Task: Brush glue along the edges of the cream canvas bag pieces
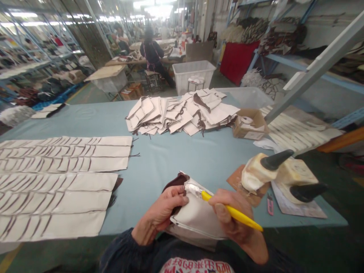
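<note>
My left hand [160, 214] is closed on a cream leather piece [196, 216] with a dark brown lining, held over the table's near edge. My right hand [236, 223] grips a yellow-handled brush [236, 214], whose white glue-coated tip touches the piece's upper edge near my left thumb.
Rows of overlapped cream pieces [57, 182] cover the blue table [159, 159] at the left. A heap of pieces [182, 112] lies at the back. Glue-crusted pots with black handles [273, 170] stand at the right, behind them a small cardboard box [250, 125]. A person sits far off.
</note>
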`<state>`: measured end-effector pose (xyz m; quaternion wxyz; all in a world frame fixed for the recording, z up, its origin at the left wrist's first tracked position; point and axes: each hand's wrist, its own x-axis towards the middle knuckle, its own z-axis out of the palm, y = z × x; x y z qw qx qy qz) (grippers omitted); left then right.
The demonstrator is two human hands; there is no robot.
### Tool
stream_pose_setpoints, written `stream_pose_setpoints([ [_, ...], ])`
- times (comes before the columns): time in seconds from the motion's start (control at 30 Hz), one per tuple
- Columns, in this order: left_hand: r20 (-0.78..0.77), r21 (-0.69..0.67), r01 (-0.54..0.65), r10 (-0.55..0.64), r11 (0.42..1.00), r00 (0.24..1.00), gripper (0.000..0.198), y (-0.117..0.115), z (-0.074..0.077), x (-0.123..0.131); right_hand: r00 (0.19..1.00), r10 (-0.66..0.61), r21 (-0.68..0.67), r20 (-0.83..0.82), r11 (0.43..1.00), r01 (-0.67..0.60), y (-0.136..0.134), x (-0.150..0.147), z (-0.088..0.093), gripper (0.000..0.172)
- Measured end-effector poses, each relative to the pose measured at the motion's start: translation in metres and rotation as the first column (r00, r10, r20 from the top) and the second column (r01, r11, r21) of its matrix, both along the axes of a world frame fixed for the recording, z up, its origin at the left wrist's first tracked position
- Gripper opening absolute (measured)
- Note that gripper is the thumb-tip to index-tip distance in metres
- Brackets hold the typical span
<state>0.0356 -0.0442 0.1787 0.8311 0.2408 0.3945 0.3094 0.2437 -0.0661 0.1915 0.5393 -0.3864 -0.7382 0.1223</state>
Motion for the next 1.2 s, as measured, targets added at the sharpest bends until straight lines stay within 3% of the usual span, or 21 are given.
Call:
stream_pose_setpoints([
  [0.27, 0.041, -0.013, 0.026, -0.026, 1.000, 0.999, 0.042, -0.001, 0.004, 0.001, 0.991, -0.091, 0.081, 0.102, 0.993, 0.083, -0.014, 0.003, -0.012, 0.025],
  [0.43, 0.028, -0.006, 0.035, -0.035, 0.999, 0.999, 0.040, -0.004, 0.005, 0.004, 0.997, -0.041, 0.077, 0.066, 0.996, 0.036, -0.008, 0.001, -0.012, 0.023],
  [0.57, 0.024, 0.001, 0.037, -0.037, 0.999, 0.999, 0.034, -0.002, 0.004, 0.005, 0.981, -0.195, 0.083, 0.020, 0.978, 0.193, -0.004, 0.002, -0.011, 0.022],
  [0.67, 0.025, 0.011, 0.052, -0.053, 0.999, 0.998, 0.032, 0.001, 0.006, 0.008, 0.959, -0.281, 0.026, 0.028, 0.960, 0.280, -0.003, 0.002, -0.021, 0.015],
  [0.8, 0.043, 0.027, 0.089, -0.090, 0.996, 0.995, 0.029, 0.006, 0.004, 0.016, 0.951, -0.304, -0.130, 0.063, 0.942, 0.310, 0.004, -0.003, -0.039, 0.015],
  [0.93, 0.012, 0.033, 0.101, -0.101, 0.994, 0.995, 0.032, 0.010, -0.008, 0.018, 0.948, -0.313, -0.213, 0.061, 0.923, 0.319, 0.009, -0.003, -0.054, 0.023],
  [1.07, -0.147, 0.183, 0.109, -0.083, 0.977, 0.986, 0.049, 0.008, -0.028, 0.000, 0.922, -0.381, -0.285, 0.072, 0.878, 0.385, 0.014, 0.007, -0.067, 0.033],
  [1.2, -0.335, 0.314, 0.241, -0.130, 0.918, 0.933, 0.050, -0.003, -0.049, -0.025, 0.911, -0.408, -0.331, 0.063, 0.852, 0.405, 0.022, 0.017, -0.076, 0.040],
])
